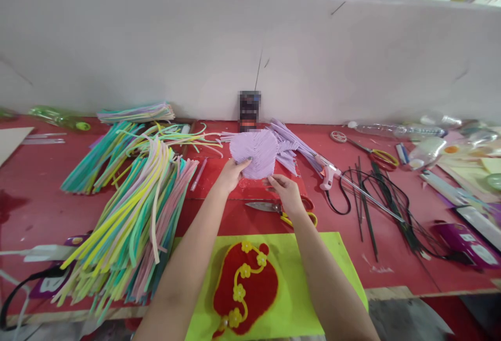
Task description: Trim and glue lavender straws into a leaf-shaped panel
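Observation:
A lilac leaf-shaped piece (pixel 260 150), made of slanting fuzzy pipe cleaner rows, is held up over the table. My left hand (pixel 234 171) grips its lower left side, with the thumb across the front. At its lower right edge, my right hand (pixel 285 189) has its fingertips pinched on the rim. Scissors (pixel 266 206) with red and yellow handles lie below, partly covered by my right hand. Lilac pipe cleaners (pixel 295 145) rest behind the piece. Nearer to me, a red felt-like shape (pixel 227 278) with yellow flowers lies on a yellow-green sheet (pixel 299 273).
Large bundles of coloured pipe cleaners (pixel 129 210) cover the left. To the right lie a pink glue gun (pixel 329 174), another pair of scissors (pixel 381 158), dark green stems (pixel 368 210) and a purple box (pixel 467 244). A pale partition (pixel 156 43) stands behind the red table (pixel 336 257).

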### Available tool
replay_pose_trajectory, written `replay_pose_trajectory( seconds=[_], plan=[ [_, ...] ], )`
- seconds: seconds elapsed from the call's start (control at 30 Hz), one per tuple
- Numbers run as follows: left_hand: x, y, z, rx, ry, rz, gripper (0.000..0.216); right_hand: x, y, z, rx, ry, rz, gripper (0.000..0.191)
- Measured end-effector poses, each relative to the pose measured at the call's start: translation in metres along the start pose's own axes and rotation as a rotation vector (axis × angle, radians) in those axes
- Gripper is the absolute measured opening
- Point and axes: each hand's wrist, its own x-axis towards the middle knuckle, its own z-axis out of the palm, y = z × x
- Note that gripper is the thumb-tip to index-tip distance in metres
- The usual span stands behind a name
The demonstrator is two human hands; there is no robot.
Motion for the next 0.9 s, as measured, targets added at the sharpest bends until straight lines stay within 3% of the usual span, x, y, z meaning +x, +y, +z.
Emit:
replay_pose_trajectory(
  seconds=[0.7,0.8,0.9],
  plan=[
    [0.002,0.001,-0.007,0.014,0.001,0.016,0.048,0.001,-0.003,-0.005,-0.058,0.024,-0.005,0.042],
    [0.001,0.004,-0.009,0.024,0.014,0.020,0.048,0.004,-0.007,-0.018,-0.149,0.110,-0.044,0.042],
    [0.001,0.006,-0.010,0.033,0.031,0.012,0.051,0.011,-0.009,-0.051,-0.377,0.367,-0.147,0.042]
  ],
)
